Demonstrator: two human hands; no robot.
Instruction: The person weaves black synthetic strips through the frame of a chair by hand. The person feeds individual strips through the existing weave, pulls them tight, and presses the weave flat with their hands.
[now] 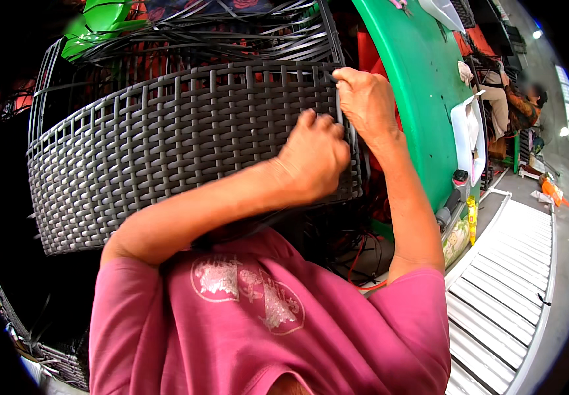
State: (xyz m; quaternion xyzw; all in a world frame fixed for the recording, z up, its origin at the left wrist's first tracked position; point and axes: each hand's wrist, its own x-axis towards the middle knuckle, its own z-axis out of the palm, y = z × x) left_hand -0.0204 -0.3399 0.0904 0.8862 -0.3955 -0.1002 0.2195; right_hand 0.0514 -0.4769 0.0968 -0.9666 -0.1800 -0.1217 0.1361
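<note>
A dark grey woven wicker panel (186,141) of flat plastic strips spans the space in front of me, with an upright frame edge at its right side. My right hand (367,99) is closed in a pinch at the panel's upper right corner; what its fingertips grip is too small to tell. Lower and to the left, my left hand (316,155) is curled closed just in front of the panel near the same edge. Slight blur covers it, and whatever its fingers hold is hidden. Loose black strips (232,43) lie in a tangle behind the panel's top row.
A green table (423,112) curves along the right, with a white tray (469,138) and a yellow tube (472,220) by its edge. White slats (502,283) lie lower right. A bright green plastic piece (97,26) is at upper left. Another person (518,105) sits far right.
</note>
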